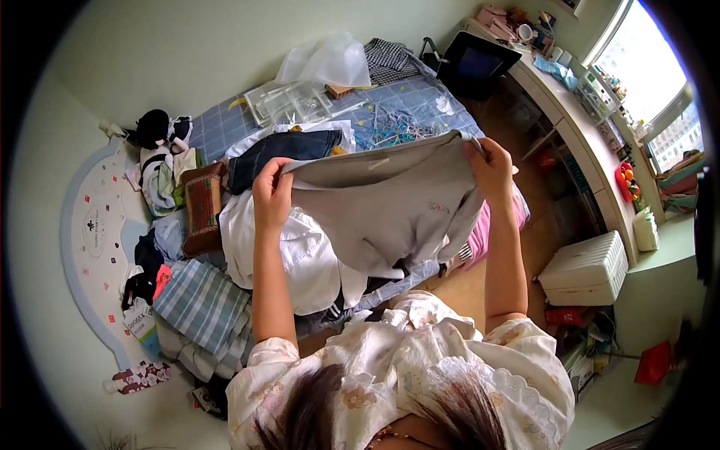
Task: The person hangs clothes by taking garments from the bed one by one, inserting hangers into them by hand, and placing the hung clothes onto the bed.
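A grey garment [382, 206] with a small pink motif hangs stretched between my two hands, over the bed. My left hand [273, 193] is closed on one upper corner of it, and my right hand [491, 171] grips the opposite upper corner. Below and to the left of the garment lies white clothing [304, 262]. Folded dark blue jeans [281, 154] rest just behind my left hand. The fabric's lower edge hangs loose and uneven.
On the bed [450, 112] are blue hangers [397, 129], clear plastic trays [289, 101], a brown patterned bag [202, 210] and a plaid cloth [201, 304]. A black chair [476, 66] stands behind on the right, and a white suitcase [585, 271] is at the right.
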The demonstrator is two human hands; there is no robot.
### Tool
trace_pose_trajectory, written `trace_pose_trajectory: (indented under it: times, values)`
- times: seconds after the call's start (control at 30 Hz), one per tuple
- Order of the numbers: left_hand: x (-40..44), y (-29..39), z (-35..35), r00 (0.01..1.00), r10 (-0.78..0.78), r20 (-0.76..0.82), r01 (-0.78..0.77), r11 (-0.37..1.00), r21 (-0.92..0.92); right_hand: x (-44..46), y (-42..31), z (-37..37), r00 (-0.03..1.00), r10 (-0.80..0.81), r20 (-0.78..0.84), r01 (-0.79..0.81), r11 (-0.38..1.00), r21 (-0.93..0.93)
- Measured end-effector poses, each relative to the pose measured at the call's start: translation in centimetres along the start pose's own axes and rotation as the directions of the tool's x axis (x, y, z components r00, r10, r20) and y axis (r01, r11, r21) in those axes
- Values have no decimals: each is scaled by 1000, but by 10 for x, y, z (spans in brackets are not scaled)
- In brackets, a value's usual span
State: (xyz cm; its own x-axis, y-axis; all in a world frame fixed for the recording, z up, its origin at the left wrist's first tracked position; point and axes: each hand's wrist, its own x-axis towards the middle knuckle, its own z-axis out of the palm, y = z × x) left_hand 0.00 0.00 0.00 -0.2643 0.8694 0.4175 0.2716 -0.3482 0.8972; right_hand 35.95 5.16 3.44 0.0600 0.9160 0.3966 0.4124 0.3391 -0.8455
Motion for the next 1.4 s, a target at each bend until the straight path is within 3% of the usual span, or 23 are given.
trace_pose_trajectory:
  times: [0.23,0.3,0.33,0.43,0.5,0.57,0.63,0.7,0.73,0.83,0.87,0.9,0.93,0.97,1.03,1.07,1.1,1.17,1.2,1.3,1.33,1.37,1.4]
  values:
    - [-23,-29,8,995,-95,-21,97,982,161,-4,59,20,986,142,89,-139,990,-37]
    - [-35,-49,11,980,-198,35,184,953,242,-9,86,26,974,181,139,-162,977,-138]
    - [-38,-56,14,962,-265,72,237,934,266,-12,100,35,966,208,151,-203,978,-53]
    - [-53,-88,27,905,-409,115,359,881,310,-18,153,44,930,246,273,-218,968,-128]
    - [-59,-114,32,866,-486,123,398,815,421,-18,184,54,877,330,351,-321,943,-84]
    - [-59,-122,48,808,-584,76,453,699,553,-12,208,67,812,414,410,-382,910,-163]
    - [-59,-132,69,759,-652,0,517,601,610,-5,253,86,769,422,480,-381,906,-185]
    - [-66,-151,86,753,-655,-65,526,540,657,5,298,109,665,493,560,-369,870,-327]
    - [-73,-166,92,800,-595,-73,477,558,678,10,318,124,666,477,574,-346,879,-329]
    - [-77,-187,112,908,-416,-57,234,389,891,39,381,162,572,490,658,-369,870,-328]
    - [-78,-193,116,884,-457,-97,272,335,902,54,405,175,579,495,648,-406,864,-297]
    - [-80,-198,119,858,-496,-138,307,278,910,61,443,190,719,447,532,-343,894,-287]
    - [-84,-203,121,829,-530,-178,337,220,916,77,477,205,796,412,444,-293,904,-312]
    - [-89,-210,118,834,-525,-170,340,246,908,107,484,213,739,514,436,-300,830,-470]
    - [-96,-224,113,812,-560,-166,382,295,876,138,524,234,925,326,195,-241,901,-361]
    - [-103,-231,111,796,-565,-216,443,300,845,153,561,242,876,394,279,-229,847,-480]
    - [-98,-231,115,734,-607,-304,532,237,813,166,571,249,920,334,203,-169,809,-563]
    - [-92,-228,119,581,-665,-469,686,91,722,184,585,258,822,524,224,-226,661,-716]
    - [-98,-234,116,619,-627,-473,674,114,730,182,604,264,824,510,246,-162,629,-761]
    - [-101,-236,109,557,-685,-469,719,115,685,181,606,274,804,532,264,-107,567,-817]
    - [-102,-236,108,558,-679,-477,743,154,651,183,594,273,792,563,236,-157,562,-812]
    - [-102,-237,107,561,-672,-485,764,194,615,181,591,271,825,498,266,-109,603,-790]
    - [-104,-238,106,565,-662,-492,781,237,577,177,585,273,846,440,300,-145,732,-666]
